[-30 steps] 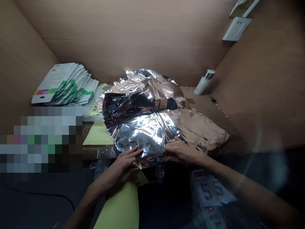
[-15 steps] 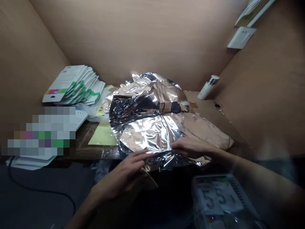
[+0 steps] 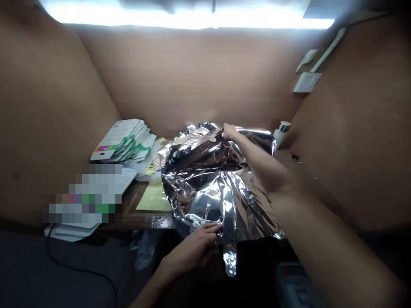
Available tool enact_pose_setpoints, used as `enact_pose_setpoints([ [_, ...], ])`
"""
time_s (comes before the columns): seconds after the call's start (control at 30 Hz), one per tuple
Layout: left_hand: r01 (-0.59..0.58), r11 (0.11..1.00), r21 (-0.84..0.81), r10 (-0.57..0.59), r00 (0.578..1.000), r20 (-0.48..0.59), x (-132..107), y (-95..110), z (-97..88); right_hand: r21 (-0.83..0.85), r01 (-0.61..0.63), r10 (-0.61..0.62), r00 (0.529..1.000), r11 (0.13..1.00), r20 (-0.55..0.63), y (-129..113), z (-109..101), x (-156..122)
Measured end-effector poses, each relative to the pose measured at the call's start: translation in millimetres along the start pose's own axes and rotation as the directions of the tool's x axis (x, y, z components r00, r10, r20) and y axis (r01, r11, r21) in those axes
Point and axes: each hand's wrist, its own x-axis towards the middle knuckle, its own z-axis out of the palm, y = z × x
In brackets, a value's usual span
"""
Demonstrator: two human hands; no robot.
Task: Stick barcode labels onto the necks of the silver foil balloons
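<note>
A crumpled, shiny foil balloon [image 3: 205, 194], silver and rose-gold, lies flat and folded over the desk, its near edge hanging past the desk edge. A narrow foil tail [image 3: 230, 256] dangles from it toward me. My left hand [image 3: 199, 241] is at the near edge, with its fingers stretched out on the foil beside this tail; its thumb is hidden. At the far side, my right hand [image 3: 229, 131] is closed in a pinch on the foil and lifts it slightly. My right forearm crosses over the balloon's right part.
Stacked white cards [image 3: 123, 141] stand at the left, with a pixelated stack nearer. A yellow sheet [image 3: 154, 196] lies beside the foil. A white bottle [image 3: 281, 133] is at the back right, below a wall socket [image 3: 306, 82]. A plastic box [image 3: 297, 284] sits low at right.
My right hand has moved from the near edge to the far side, pulling foil up and away from me. The tail now hangs down in front. The view has tilted up, showing a lamp.
</note>
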Motion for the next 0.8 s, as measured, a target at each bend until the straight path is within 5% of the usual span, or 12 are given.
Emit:
enact_pose_setpoints([
  [0.07, 0.128, 0.979, -0.161, -0.141, 0.987, -0.075, -7, -1, -2.0, -0.002, 0.005, -0.006, 1.0, 1.0, -0.031, -23, -5, 13],
  [0.17, 0.239, 0.848, -0.473, -0.385, 0.891, -0.239, -22, -5, -5.9, 0.011, 0.105, -0.102, 0.982, 0.994, -0.16, -55, 8, -11],
  [0.23, 0.211, 0.779, -0.591, -0.474, 0.815, -0.333, -31, -6, -8.6, 0.087, 0.25, -0.222, 0.944, 0.964, -0.244, -67, 24, -60],
  [0.37, 0.152, 0.731, -0.665, -0.546, 0.714, -0.438, -35, -5, -10.4, 0.458, 0.475, -0.504, 0.861, 0.751, -0.068, -71, 68, -194],
  [0.5, 0.106, 0.654, -0.749, -0.537, 0.763, -0.361, -27, 0, -1.2, 0.52, 0.516, -0.507, 0.844, 0.681, -0.174, -65, 112, -281],
  [0.6, 0.105, 0.627, -0.772, -0.523, 0.791, -0.317, -18, 5, 11.7, 0.404, 0.552, -0.457, 0.833, 0.729, -0.313, -57, 131, -300],
  [0.8, 0.121, 0.705, -0.699, -0.517, 0.763, -0.388, -5, 15, 35.6, 0.3, 0.561, -0.391, 0.79, 0.772, -0.472, -49, 144, -324],
])
